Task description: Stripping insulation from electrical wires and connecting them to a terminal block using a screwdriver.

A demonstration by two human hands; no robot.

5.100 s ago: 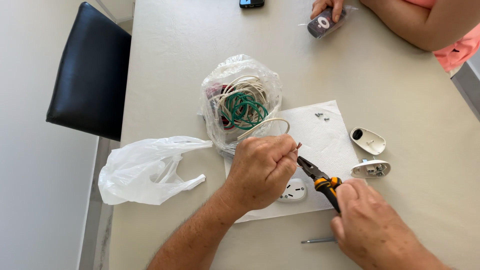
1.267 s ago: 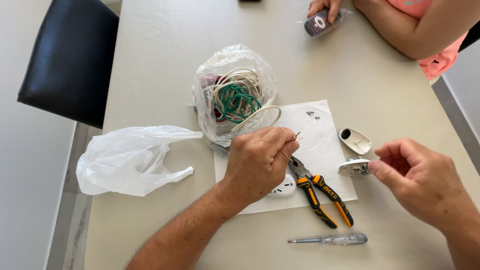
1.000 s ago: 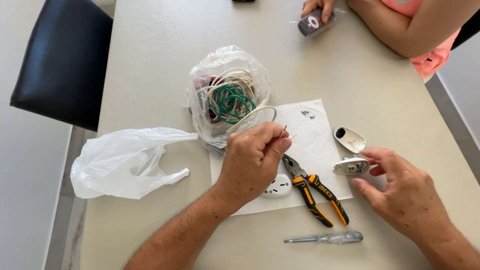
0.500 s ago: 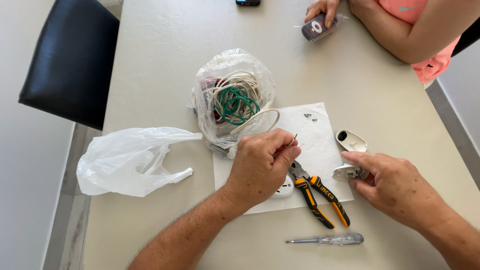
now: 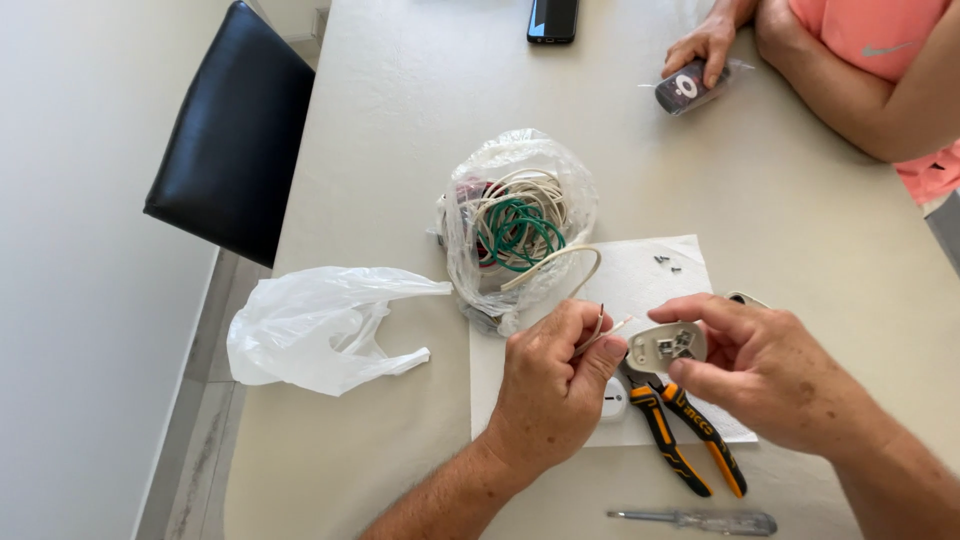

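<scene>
The left hand (image 5: 550, 395) is closed, w/ thumb and forefinger pinching the end of a white cable (image 5: 560, 262); two thin stripped conductors stick up out of the pinch, just beside the plug half. The cable loops back from the hand to a clear bag of coiled wire (image 5: 515, 225), which holds white and green coils. The right hand (image 5: 765, 365) holds a white plug half (image 5: 667, 346) betw. thumb and fingertips, open side up, w/ small metal terminals showing inside; the fingers are curled round its edges, not spread. The plug half is held just above the white paper sheet (image 5: 650, 290), right next to the conductor tips; contact betw. them cannot be told. Handling, by judgement: the cable is light and flexible but springy, so it will tend to pull back toward the coil; grip on the sheath close to the stripped ends, not on the bare strands, which bend and fray easily. The plug half looks like light, rigid, smooth plastic; hold it by the outer rim to keep the terminals clear. On the sheet lie orange-and-black pliers (image 5: 685, 440), partly under the right hand, a second white plug part (image 5: 612, 400) and some small screws (image 5: 665, 262). A screwdriver (image 5: 700, 520) lies on the grey table (image 5: 400, 130) nearer the person. An empty white plastic bag (image 5: 310, 325) lies well to the left. Across the table, another person's hand (image 5: 705, 45) rests on a small dark roll, w/ a phone (image 5: 552, 18) nearby.
</scene>
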